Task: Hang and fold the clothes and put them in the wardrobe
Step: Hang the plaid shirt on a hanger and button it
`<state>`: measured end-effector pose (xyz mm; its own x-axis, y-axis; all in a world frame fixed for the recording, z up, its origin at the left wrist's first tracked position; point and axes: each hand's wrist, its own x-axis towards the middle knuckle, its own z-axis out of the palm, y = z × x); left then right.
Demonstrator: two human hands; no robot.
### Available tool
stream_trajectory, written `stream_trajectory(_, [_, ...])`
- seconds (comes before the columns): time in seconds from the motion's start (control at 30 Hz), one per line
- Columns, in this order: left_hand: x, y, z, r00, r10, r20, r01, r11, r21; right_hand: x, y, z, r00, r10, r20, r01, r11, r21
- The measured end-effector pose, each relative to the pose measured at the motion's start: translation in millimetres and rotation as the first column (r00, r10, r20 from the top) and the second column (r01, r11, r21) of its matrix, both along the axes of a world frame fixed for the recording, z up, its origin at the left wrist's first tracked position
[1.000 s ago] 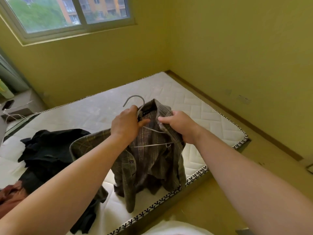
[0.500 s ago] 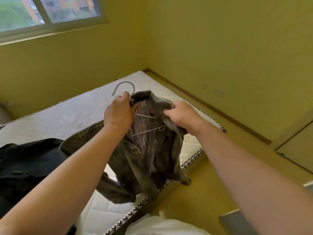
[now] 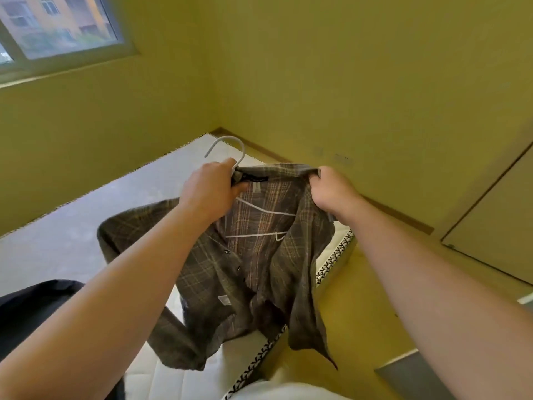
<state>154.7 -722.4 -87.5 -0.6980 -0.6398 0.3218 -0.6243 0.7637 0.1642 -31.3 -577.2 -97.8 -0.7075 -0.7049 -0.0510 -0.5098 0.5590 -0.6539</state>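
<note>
Gripped in the left hand (image 3: 212,192) are the neck of a white hanger (image 3: 229,137) and one side of the collar of a brown checked shirt (image 3: 259,272), the fingers being curled round both just below the hook. The right hand (image 3: 331,190) is closed on the other side of the collar, with the cloth pinched between thumb and curled fingers. The collar is drawn out wide between the two hands, so that the inside of the shirt is laid open to view. The hanger's arms and lower bar are seen inside the shirt, against the back panel; whether the shoulders are seated on the hanger cannot be told. The hook stands free above the left hand.

The shirt is held in the air over the near corner of a white quilted mattress (image 3: 72,241), and its front panels and a sleeve are let hang down. Whether the lower hem touches the mattress edge cannot be made out. A heap of dark clothes (image 3: 31,310) is seen on the mattress at the lower left, partly hidden by the left forearm. Yellow walls (image 3: 346,82) are seen behind, a window (image 3: 57,27) at the upper left, and a flat yellow door panel (image 3: 496,226) at the right, well apart from the shirt. A yellowish floor (image 3: 363,313) lies beside the mattress.
</note>
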Motion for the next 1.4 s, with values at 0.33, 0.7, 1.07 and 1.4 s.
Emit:
stream_trajectory(0.33, [-33,-34,-24,0.985,-0.174,0.02,0.171,0.979,0.107,17,-17,39,0.501,0.416,0.759,0.078,0.851,-0.519])
stream_trajectory(0.7, [-108,-31,-29,0.869,-0.458,-0.185,0.487,0.729,0.482,-12,35,1,0.955,-0.065,0.289,0.13,0.969,-0.211])
stream_trajectory(1.07, [-207,140,-38,0.425,-0.864,-0.27,0.808,0.227,0.545,26,193,-55,0.768,-0.635,0.085,0.636,0.771,0.011])
stream_trajectory(1.4, [-219,335,-24,-0.24,-0.922,-0.304,0.781,-0.369,0.503,102,348,-53,0.105,-0.985,0.134,0.994,0.101,-0.033])
